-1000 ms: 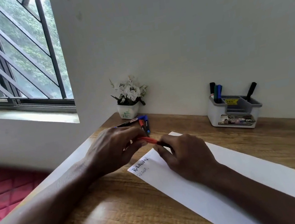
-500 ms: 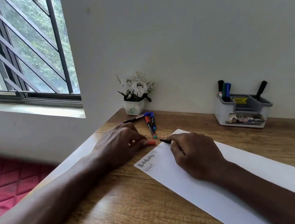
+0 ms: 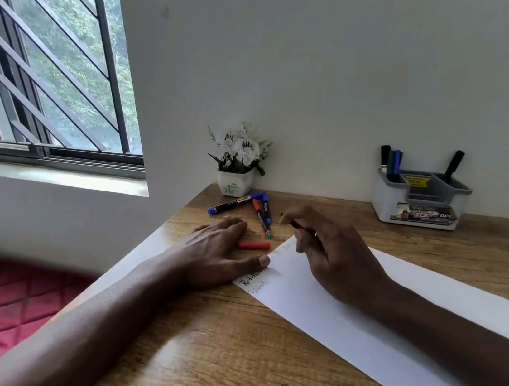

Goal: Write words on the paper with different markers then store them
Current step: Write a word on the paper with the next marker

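The left hand (image 3: pixel 219 253) lies flat on the table (image 3: pixel 205 363), fingers straight and close together, thumb pressing the paper's (image 3: pixel 331 329) left corner. The cap (image 3: pixel 254 245), red, lies loose on the wood in the gap between forefinger and thumb, long axis from 9 to 3 o'clock — 0.5 s ago those fingertips pinched it. The paper runs from 10 to 4 o'clock, with 2 written lines at its 10 o'clock end. At 12 o'clock from the cap lie 3 markers (image 3: pixel 261 218). The right hand (image 3: pixel 329 247) curls round the marker (image 3: pixel 296 225); its short visible part points to 10 o'clock, and the rest is hidden in the fist. This hand sits higher than 0.5 s ago, when it lay low on the sheet. At 2 o'clock stands the organizer (image 3: pixel 388 203).
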